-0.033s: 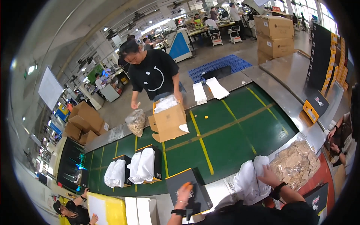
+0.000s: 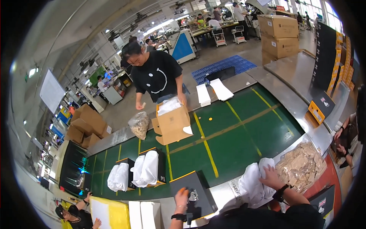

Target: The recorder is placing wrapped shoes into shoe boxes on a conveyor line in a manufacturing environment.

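A flat dark-grey box (image 2: 198, 203) with orange edges lies in front of me, partly over the near edge of the green conveyor belt. Over its left part is my left hand (image 2: 181, 199), its fingers curled, with a small orange thing at the fingertips that I cannot make out. To the right, my right hand (image 2: 271, 178) grips the top of a white paper-wrapped bundle (image 2: 265, 165), thumb and fingers on its sides. Close beside it stands a second white bundle (image 2: 249, 181). What the wrapping covers is hidden.
A clear bag of brown paper pieces (image 2: 301, 168) lies right of the bundles. Boxes with wrapped bundles (image 2: 146, 168) stand on the green belt (image 2: 240, 133). Across it, a co-worker (image 2: 156, 72) handles an open carton (image 2: 173, 124). White card stacks (image 2: 146, 215) lie near left.
My left hand has shifted slightly left over the grey box, uncovering more of its print. My right hand stays on the white bundle. The co-worker's free hand has moved slightly.
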